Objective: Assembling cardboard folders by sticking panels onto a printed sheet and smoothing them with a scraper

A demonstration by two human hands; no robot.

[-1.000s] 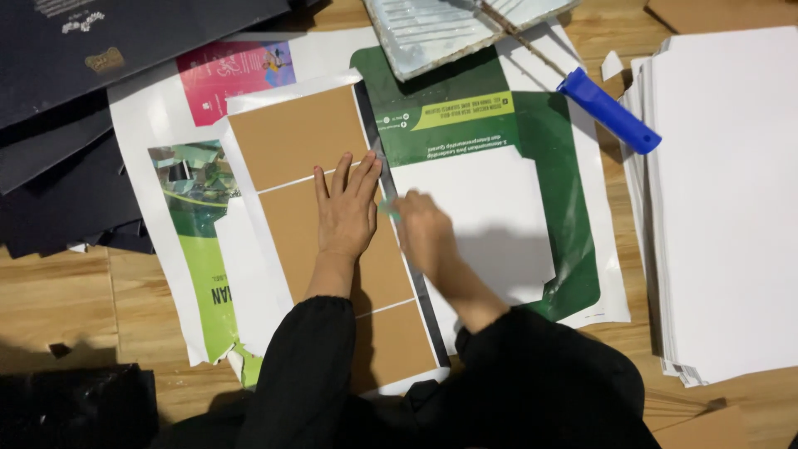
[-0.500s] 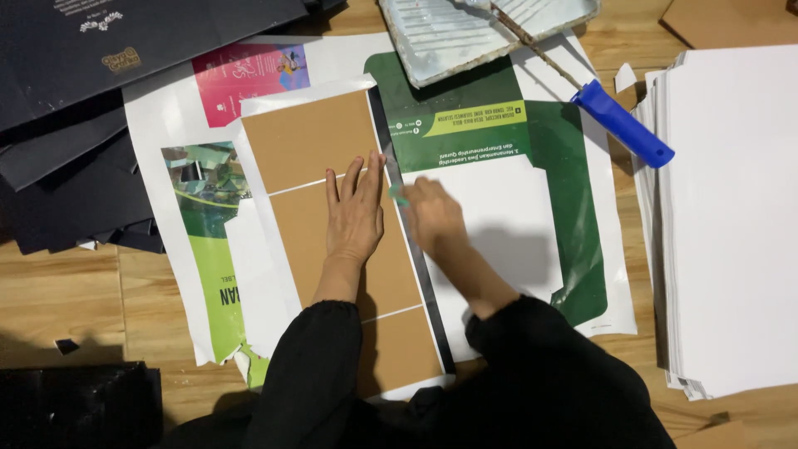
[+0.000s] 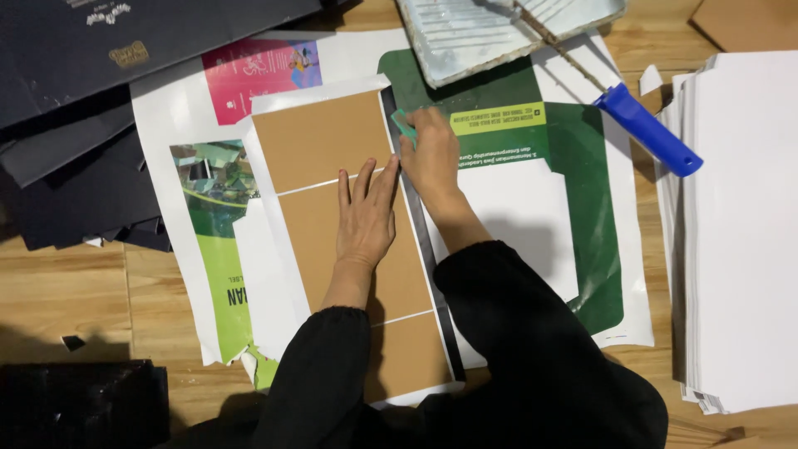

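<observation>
Pressing flat: L hand [image 3: 366, 218], fingers spread, open on brown board [image 3: 324, 141] atop white sheet [image 3: 266, 274]. R hand [image 3: 432, 154] pinches green scraper [image 3: 404, 125] at board's top-right edge, by black strip [image 3: 420, 224]. Risk: board slips if L lifts, creasing wrap. Vs earlier: scraper now further up edge.

left hand [image 3: 366, 218] flat, right hand [image 3: 432, 154] gripping

Plain brown cardboard panels [image 3: 332, 208] edged in white lie under black sleeves [image 3: 532, 333]. A small teal scraper [image 3: 404, 125] meets a green-and-white poster [image 3: 582, 208]; far right, a bright blue roller handle [image 3: 648, 129].
</observation>
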